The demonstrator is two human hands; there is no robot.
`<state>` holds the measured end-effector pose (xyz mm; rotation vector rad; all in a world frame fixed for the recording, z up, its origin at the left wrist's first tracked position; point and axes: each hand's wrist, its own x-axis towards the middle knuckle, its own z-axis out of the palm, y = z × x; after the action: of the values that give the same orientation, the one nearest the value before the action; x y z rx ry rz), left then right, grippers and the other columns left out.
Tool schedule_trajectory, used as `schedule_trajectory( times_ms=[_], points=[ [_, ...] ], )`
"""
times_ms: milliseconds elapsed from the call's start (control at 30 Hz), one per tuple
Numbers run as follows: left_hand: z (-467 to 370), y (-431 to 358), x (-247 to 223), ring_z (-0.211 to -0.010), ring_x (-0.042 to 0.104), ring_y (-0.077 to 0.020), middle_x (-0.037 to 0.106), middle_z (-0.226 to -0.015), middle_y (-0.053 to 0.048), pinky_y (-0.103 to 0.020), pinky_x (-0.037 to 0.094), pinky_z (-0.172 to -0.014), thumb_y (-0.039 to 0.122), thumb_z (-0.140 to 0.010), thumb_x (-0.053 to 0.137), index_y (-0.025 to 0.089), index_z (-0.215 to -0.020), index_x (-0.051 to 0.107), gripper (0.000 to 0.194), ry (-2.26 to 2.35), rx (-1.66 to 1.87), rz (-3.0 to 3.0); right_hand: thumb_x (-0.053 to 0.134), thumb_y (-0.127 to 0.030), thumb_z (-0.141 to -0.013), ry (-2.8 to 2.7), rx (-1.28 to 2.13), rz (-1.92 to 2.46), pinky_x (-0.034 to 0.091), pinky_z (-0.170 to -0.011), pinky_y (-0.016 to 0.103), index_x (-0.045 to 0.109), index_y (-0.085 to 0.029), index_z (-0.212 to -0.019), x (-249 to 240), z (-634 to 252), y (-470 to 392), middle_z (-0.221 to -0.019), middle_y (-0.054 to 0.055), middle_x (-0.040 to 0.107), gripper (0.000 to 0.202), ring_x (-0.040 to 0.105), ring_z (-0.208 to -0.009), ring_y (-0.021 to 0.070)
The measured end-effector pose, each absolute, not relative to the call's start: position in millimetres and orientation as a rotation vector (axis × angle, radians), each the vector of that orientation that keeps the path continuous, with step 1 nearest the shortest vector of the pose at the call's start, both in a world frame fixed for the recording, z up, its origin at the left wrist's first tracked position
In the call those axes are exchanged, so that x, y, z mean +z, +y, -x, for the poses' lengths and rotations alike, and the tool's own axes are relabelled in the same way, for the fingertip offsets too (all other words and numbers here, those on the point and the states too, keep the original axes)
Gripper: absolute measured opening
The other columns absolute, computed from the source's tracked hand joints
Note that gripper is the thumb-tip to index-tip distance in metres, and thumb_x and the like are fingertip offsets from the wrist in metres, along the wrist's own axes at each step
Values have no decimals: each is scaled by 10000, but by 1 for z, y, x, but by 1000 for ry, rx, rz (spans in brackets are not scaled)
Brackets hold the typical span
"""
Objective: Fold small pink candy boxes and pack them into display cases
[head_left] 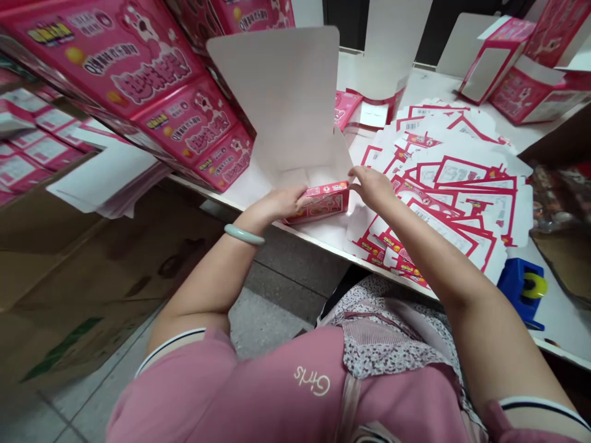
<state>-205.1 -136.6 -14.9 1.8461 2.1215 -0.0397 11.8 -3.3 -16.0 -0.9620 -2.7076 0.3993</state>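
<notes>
The person's left hand (292, 200) is closed on the left end of the front edge of an open, pink printed cardboard carton (321, 210) with a tall white lid; the right hand (372, 184) pinches its right front corner. The carton, white inside, stands at the edge of a white table (562, 301). Left of it rise stacked pink printed boxes (184, 123); right, loose pink-and-white cardboard blanks (471, 200), then a blue tape dispenser (514, 286) holding a yellow roll (535, 285).

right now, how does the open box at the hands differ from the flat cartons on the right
The open box stands folded into shape; the flat cartons lie flat. The open box is single; the flat cartons overlap in a pile. Both show pink and white.
</notes>
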Motion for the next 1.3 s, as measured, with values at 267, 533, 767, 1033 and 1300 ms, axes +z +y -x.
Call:
schedule_trajectory(
  times_ms=[267,533,767,1033,1300],
  points=[
    [202,-137,-22,-1256,579,-315,652,-1332,-135,-426,424,-1039,415,-1024,227,184,-1275,637,533,2338,33,-1852,662,-257,-903,-2264,923,731,568,-968,409,508,-300,-1466,-23,-95,6,-1411,62,637,585,676,-1129,221],
    [212,-131,-13,-1299,559,-352,605,-1388,-199,-458,429,-1098,412,-984,308,85,-1399,554,583,2369,105,-1751,599,-422,-915,-1925,749,1352,586,-919,486,709,-207,-1173,-71,-305,-75,-1170,124,750,354,709,-1061,282],
    [55,-100,-36,-1365,476,-296,550,-1436,-166,-430,339,-1210,417,-985,525,120,-1463,452,568,1747,609,-2369,638,-375,-897,-2120,379,1758,360,-1112,702,479,-144,-1484,-115,-309,-107,-1566,260,453,650,403,-1444,437],
    [-52,-36,-79,-1554,75,-441,198,-1659,-217,-656,92,-1250,225,-747,704,129,-1618,107,1060,1547,84,-2488,653,-310,-891,-1721,988,1301,498,-1062,485,415,-232,-1532,-124,-264,-114,-1278,140,711,689,634,-1233,268],
    [-22,-28,-64,-1290,453,-416,502,-1371,-230,-538,393,-1104,325,-792,734,130,-1435,489,716,1648,24,-2569,621,-357,-911,-1636,948,1226,556,-953,395,672,-229,-1249,-113,-276,-95,-1248,123,720,364,674,-1146,234]
  ],
)
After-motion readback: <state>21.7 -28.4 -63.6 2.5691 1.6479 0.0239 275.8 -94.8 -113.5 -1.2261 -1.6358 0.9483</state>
